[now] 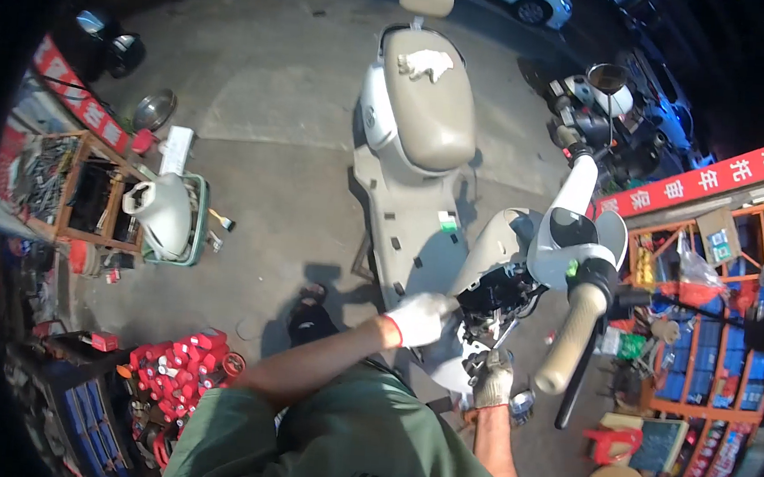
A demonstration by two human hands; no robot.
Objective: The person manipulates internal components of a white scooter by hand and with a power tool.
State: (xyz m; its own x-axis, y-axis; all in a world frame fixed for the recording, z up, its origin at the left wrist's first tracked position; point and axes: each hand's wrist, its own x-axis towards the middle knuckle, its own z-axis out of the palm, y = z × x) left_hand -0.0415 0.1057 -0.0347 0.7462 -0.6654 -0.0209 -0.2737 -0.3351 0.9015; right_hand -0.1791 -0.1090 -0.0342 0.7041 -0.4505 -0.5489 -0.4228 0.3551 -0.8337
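Observation:
A white and beige motor scooter (406, 213) stands in front of me, its front end turned to the right with dark inner parts and wiring (492, 296) exposed. My left hand (420, 320), in a white glove with a red cuff, is closed beside the lower edge of the beige front panel (496, 238). What its fingers hold is hidden. Below the wiring, my right hand (491, 380), in a soiled glove with dark fingers, is curled near a thin metal piece (507, 332). Whatever lies in that grip is too small to make out.
White gloves (426, 63) lie on the scooter seat (432, 117). The handlebar grip (568, 343) juts close to my right arm. A loose white body panel (164, 212) rests in a green bin on the left, beside a brush (222, 220). Red bottles (179, 370) and tool shelves (705, 354) flank me.

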